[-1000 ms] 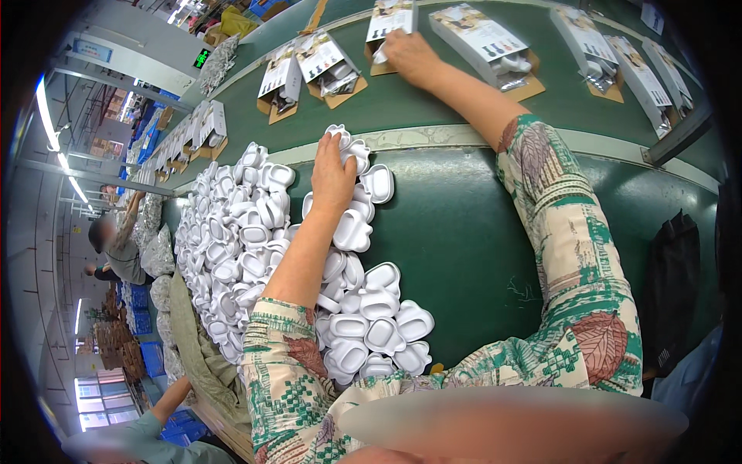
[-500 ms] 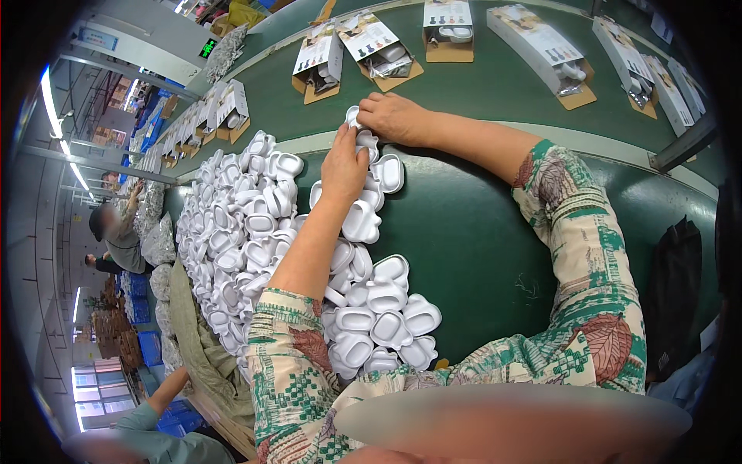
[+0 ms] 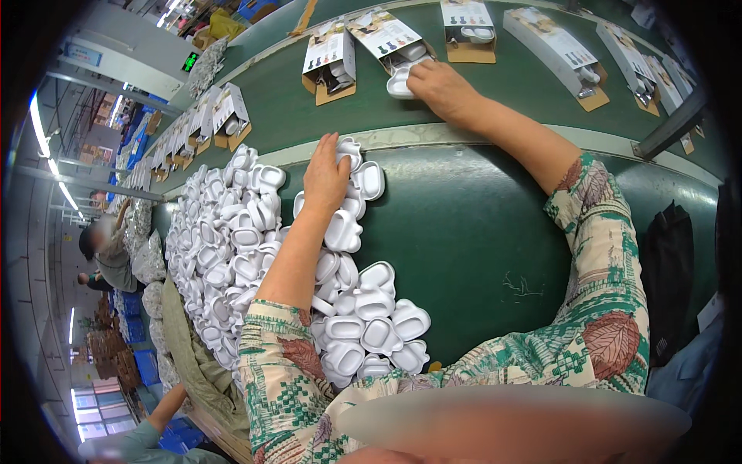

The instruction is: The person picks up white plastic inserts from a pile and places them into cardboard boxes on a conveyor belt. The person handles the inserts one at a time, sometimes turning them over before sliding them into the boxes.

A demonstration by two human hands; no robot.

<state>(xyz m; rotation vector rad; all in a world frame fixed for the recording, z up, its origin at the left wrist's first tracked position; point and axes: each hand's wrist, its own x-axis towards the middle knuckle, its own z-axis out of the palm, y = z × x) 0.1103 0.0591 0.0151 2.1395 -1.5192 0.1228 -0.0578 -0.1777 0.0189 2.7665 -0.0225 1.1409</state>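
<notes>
My right hand (image 3: 447,89) pinches a white moulded plastic piece with an oval recess (image 3: 399,83). It holds the piece at the open end of a white printed carton (image 3: 384,32), beside other white pieces and wrapped contents showing inside. My left hand (image 3: 325,175) lies with its fingers stretched out over the far end of a row of similar white pieces. A recessed white piece (image 3: 369,180) sits just right of it. The big heap of white pieces (image 3: 220,240) spreads left of my left forearm, and a smaller cluster (image 3: 379,329) lies nearer me.
More open cartons (image 3: 331,58) stand along the green belt (image 3: 270,108), behind a pale rail (image 3: 440,138). A metal post (image 3: 672,124) rises at the right, near a dark cloth (image 3: 671,286). Beyond the heap, a co-worker (image 3: 116,251) and plastic bags (image 3: 149,259) show.
My right hand has moved away from my left, right and outward over the rail, carrying a white piece to the carton. My left hand stays by the pieces, slightly lower in the picture.
</notes>
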